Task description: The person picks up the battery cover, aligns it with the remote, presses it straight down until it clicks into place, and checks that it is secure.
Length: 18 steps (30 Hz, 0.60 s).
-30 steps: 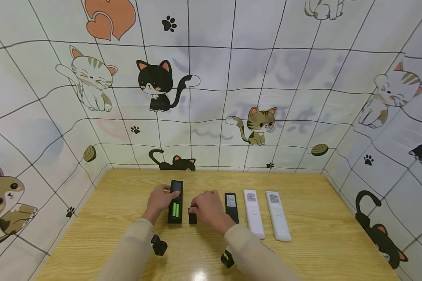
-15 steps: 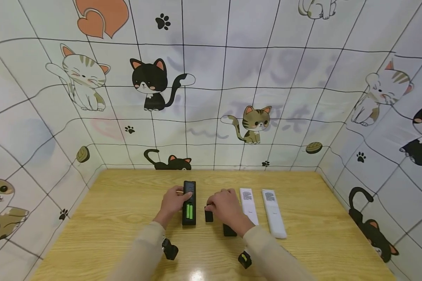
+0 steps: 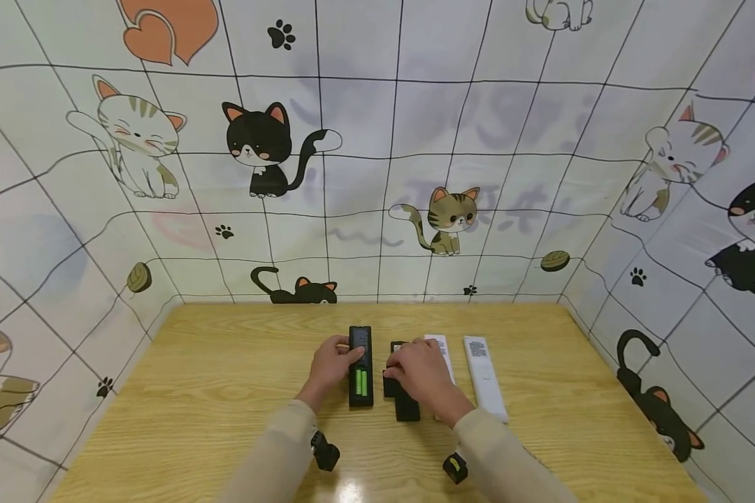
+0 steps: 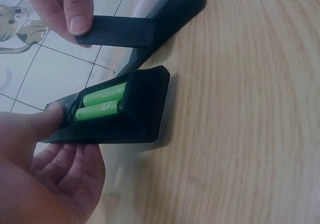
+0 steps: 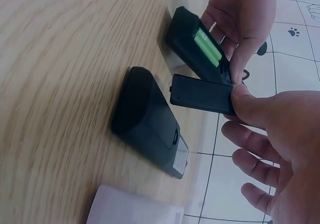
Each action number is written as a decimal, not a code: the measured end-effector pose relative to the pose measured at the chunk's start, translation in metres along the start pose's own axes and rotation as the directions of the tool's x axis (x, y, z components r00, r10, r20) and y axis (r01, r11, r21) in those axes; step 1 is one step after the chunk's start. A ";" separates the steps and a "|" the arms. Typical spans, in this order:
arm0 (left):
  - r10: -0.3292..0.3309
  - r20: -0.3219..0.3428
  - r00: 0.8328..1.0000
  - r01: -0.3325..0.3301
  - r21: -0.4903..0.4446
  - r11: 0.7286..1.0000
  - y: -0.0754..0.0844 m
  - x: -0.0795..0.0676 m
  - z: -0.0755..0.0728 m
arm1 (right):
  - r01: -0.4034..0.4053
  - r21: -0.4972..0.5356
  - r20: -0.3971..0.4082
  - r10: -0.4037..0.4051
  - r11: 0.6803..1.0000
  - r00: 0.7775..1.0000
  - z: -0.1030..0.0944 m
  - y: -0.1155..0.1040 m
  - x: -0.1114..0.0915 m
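Observation:
My left hand (image 3: 331, 365) grips a black remote control (image 3: 355, 398) by its upper part, thumb on its back. Two green batteries (image 4: 102, 102) lie side by side in its uncovered battery compartment. My right hand (image 3: 424, 374) pinches a flat black battery cover (image 5: 202, 94) at one end, seen best in the right wrist view. The cover is held up from the table, to the right of the left hand's remote. Under the right hand, a second black remote control (image 3: 407, 409) lies face down with its cover on; the hand partly hides it in the head view.
Two white remote controls lie face down to the right: one (image 3: 437, 340) partly behind the right hand, the other (image 3: 486, 377) farther right. They rest on a wooden table (image 3: 226, 419). A cat-patterned cloth wall (image 3: 365, 175) encloses its back and sides.
Both hands, with the remote and its cover, have shifted right across the table. The cover now overlaps the second black remote in the head view. The camera view has turned slightly right.

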<state>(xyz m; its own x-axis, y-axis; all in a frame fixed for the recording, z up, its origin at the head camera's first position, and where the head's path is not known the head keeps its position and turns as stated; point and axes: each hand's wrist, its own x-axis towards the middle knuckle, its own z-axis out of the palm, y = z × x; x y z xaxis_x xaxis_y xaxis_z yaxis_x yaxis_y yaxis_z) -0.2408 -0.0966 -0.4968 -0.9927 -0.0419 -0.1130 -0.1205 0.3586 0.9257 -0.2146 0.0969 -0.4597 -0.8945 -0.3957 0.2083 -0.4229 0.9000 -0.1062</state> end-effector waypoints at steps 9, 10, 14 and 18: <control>-0.004 0.006 1.000 0.004 0.002 1.000 -0.007 0.003 0.007 | 0.032 -0.013 -0.026 -0.033 0.999 0.999 -0.004 0.002 -0.007; -0.002 0.004 1.000 0.002 0.003 1.000 -0.007 0.003 0.007 | 0.039 -0.010 -0.032 -0.039 0.999 0.999 -0.004 0.002 -0.008; 0.007 -0.006 1.000 -0.007 0.013 1.000 -0.008 0.003 0.008 | 0.061 -0.002 -0.055 -0.061 0.998 0.997 -0.004 0.003 -0.009; 0.011 -0.009 1.000 -0.011 0.010 1.000 -0.007 0.003 0.009 | 0.075 -0.003 -0.073 -0.075 0.997 0.995 -0.005 0.003 -0.011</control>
<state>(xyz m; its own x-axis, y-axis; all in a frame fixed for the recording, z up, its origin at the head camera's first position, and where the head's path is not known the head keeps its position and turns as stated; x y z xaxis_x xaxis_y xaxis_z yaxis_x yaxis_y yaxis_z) -0.2428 -0.0909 -0.5072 -0.9940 -0.0462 -0.0995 -0.1095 0.3684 0.9232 -0.2058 0.1046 -0.4577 -0.8471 -0.4479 0.2859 -0.4885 0.8681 -0.0875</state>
